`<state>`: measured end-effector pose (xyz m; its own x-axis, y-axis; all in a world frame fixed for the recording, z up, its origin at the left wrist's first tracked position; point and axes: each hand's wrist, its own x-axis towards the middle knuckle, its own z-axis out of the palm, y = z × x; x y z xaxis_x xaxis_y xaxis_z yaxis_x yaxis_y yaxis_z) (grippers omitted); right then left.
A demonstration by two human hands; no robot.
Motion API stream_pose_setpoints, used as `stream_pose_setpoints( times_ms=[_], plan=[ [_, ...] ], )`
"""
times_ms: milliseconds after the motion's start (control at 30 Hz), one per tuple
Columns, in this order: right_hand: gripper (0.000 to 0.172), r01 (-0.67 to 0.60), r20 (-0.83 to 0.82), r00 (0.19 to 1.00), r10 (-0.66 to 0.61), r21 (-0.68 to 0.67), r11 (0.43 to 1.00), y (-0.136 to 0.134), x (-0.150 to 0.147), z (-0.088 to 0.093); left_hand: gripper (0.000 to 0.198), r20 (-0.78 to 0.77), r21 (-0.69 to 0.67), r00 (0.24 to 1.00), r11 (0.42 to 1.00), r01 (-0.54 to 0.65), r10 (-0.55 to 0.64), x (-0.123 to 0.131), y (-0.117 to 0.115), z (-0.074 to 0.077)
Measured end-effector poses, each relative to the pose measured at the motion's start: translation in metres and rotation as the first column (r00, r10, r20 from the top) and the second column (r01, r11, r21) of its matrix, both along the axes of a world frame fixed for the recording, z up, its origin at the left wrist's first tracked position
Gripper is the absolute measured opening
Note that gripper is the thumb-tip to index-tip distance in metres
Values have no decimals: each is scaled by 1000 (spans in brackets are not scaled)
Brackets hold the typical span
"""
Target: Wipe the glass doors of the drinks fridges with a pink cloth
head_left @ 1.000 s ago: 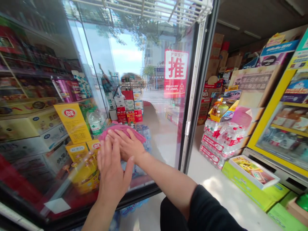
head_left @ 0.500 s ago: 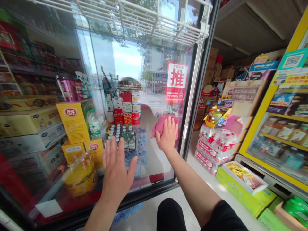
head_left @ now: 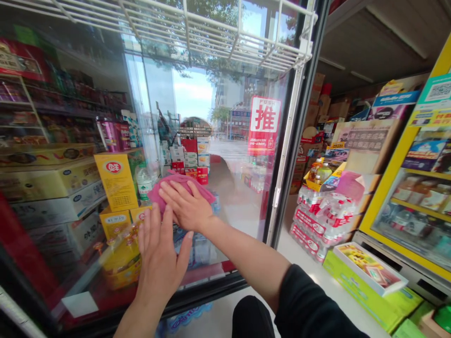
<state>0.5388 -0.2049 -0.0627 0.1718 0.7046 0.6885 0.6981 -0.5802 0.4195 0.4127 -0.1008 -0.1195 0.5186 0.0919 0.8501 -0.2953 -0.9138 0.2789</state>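
Observation:
A pink cloth (head_left: pixel 181 188) is pressed against the glass door (head_left: pixel 239 206) under my right hand (head_left: pixel 186 202), whose fingers are stretched over it and point up and left. Close below and left of the cloth, my left hand (head_left: pixel 162 256) rests with its palm toward the glass, fingers upright and thumb apart, holding nothing. The two hands nearly meet; my left fingertips come up to the lower edge of the cloth. On the glass to the right is a red and white push sticker (head_left: pixel 265 123).
A white wire rack (head_left: pixel 218 37) spans the top of the door. Through the glass show yellow boxes (head_left: pixel 116 180) and a bottled pack (head_left: pixel 121 267). At right stand shrink-wrapped bottles (head_left: pixel 320 220), a green box (head_left: pixel 369 291) and a yellow-framed cooler (head_left: pixel 394 155).
My right hand has swept the pink cloth leftward across the glass, from near the sticker to just above my left hand. My left hand has shifted slightly left and down.

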Motion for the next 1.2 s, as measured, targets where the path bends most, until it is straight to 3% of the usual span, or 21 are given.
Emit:
stream_pose_setpoints(
  times_ms=[133, 233, 333, 467, 567, 700, 767, 833, 933, 1000, 1067, 1200],
  plan=[
    [62, 1, 8, 1000, -1, -25, 1000, -19, 2, 9, 86, 13, 26, 1000, 1000, 5, -6, 1, -1, 2],
    [67, 58, 20, 998, -60, 104, 993, -47, 12, 11, 86, 16, 42, 1000, 999, 14, -14, 3, -7, 3],
    [72, 158, 5, 986, -166, 268, 950, -80, 25, 9, 86, 25, 55, 999, 998, 27, -29, 5, -14, 5],
    [75, 298, -33, 947, -320, 461, 836, -121, 37, 4, 88, 24, 63, 998, 997, 53, -54, 6, -23, 6],
    [77, 334, -40, 919, -392, 606, 722, -134, 39, 0, 89, 28, 57, 998, 997, 56, -57, 7, -25, 6],
    [80, 385, -138, 893, -429, 727, 569, -118, 33, 2, 87, 34, 61, 998, 997, 47, -49, 7, -23, 4],
    [82, 416, -185, 884, -430, 731, 541, -102, 27, 5, 86, 35, 59, 999, 998, 39, -41, 7, -21, 4],
    [82, 410, -173, 899, -402, 654, 636, -85, 21, 10, 85, 43, 61, 998, 997, 35, -38, 8, -19, 4],
    [78, 288, -71, 956, -284, 413, 864, -63, 13, 17, 84, 54, 72, 998, 997, 30, -34, 10, -18, 9],
    [75, 183, -5, 982, -188, 250, 951, -50, 9, 24, 83, 59, 73, 998, 997, 18, -23, 13, -17, 15],
    [70, 100, 41, 994, -105, 111, 989, -38, 8, 35, 82, 68, 80, 998, 997, 9, -15, 18, -15, 23],
    [62, 29, 82, 996, -26, -40, 999, -29, 8, 59, 81, 89, 101, 996, 995, 2, -11, 24, -13, 44]
  ],
)
